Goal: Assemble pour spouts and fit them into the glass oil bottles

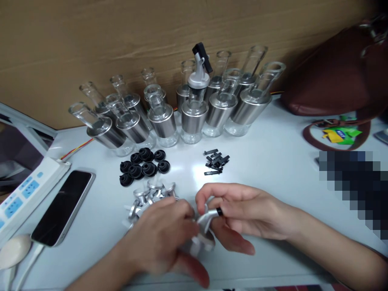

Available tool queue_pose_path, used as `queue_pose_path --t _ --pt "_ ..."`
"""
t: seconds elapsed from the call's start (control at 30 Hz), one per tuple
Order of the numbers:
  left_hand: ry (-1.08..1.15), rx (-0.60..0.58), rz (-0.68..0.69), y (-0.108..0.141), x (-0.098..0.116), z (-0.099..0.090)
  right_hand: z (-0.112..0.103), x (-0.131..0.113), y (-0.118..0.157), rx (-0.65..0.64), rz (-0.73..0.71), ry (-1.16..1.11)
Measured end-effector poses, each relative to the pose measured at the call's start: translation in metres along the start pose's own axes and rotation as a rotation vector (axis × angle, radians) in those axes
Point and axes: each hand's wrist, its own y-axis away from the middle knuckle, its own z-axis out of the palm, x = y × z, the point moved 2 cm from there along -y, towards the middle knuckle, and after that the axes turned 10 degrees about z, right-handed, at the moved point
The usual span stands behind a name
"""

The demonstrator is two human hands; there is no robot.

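Observation:
My right hand (242, 212) pinches a silver pourer spout (206, 218) with a black tip, its round base pointing down. My left hand (163, 238) is smeared by motion beside that base, thumb apart; whether it touches the spout I cannot tell. Behind and partly under my left hand lies a pile of silver pourer spouts (156, 189). Beyond it sit several black ribbed stoppers (149, 169). Small black flip pieces (216, 160) are heaped in front of my right hand.
Several glass bottles with metal sleeves (163, 121) stand in two rows along the cardboard wall (145, 32). One carries a fitted pourer (199, 74). A phone (63, 208) and power strip (21, 194) lie left; a brown bag (330, 76) and green-yellow packet (341, 135) are right.

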Motion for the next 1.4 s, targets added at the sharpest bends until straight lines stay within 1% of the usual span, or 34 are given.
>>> queue_pose_path --t 0.07,0.13,0.2,0.27,0.33,0.43,0.5,0.57,0.73,0.9,1.13,1.23,1.4 --pt "-0.034 0.071 -0.048 0.006 -0.006 -0.009 -0.001 -0.002 0.001 0.017 -0.041 -0.025" --pt "-0.167 0.116 -0.132 0.010 -0.013 -0.022 -0.001 -0.005 0.001 0.054 -0.080 -0.036" --pt "-0.386 0.081 -0.301 0.012 -0.022 -0.036 -0.002 -0.008 0.002 0.102 -0.109 -0.039" --pt "-0.566 0.012 -0.456 0.014 -0.031 -0.048 -0.002 -0.011 0.002 0.155 -0.139 -0.039" --pt "-0.668 -0.027 -0.520 0.017 -0.038 -0.056 -0.003 -0.012 0.003 0.184 -0.161 -0.026" --pt "-0.726 -0.078 -0.516 0.022 -0.046 -0.061 -0.003 -0.013 0.003 0.200 -0.170 -0.018" --pt "-0.709 -0.150 -0.512 0.025 -0.048 -0.058 -0.003 -0.013 0.003 0.212 -0.169 -0.023" --pt "-0.687 -0.198 -0.533 0.026 -0.049 -0.055 -0.003 -0.013 0.004 0.222 -0.169 -0.024" --pt "-0.678 -0.194 -0.600 0.024 -0.050 -0.052 -0.001 -0.013 0.005 0.220 -0.163 -0.019" --pt "-0.680 -0.235 -0.621 0.024 -0.050 -0.051 -0.002 -0.015 0.005 0.292 -0.181 0.009" --pt "-0.667 -0.188 -0.582 0.024 -0.047 -0.051 -0.004 -0.018 0.004 0.409 -0.202 0.024" --pt "-0.671 -0.172 -0.565 0.024 -0.047 -0.053 -0.004 -0.019 0.004 0.439 -0.213 0.018" --pt "-0.712 -0.099 -0.515 0.024 -0.044 -0.059 -0.004 -0.021 0.004 0.468 -0.224 0.023"
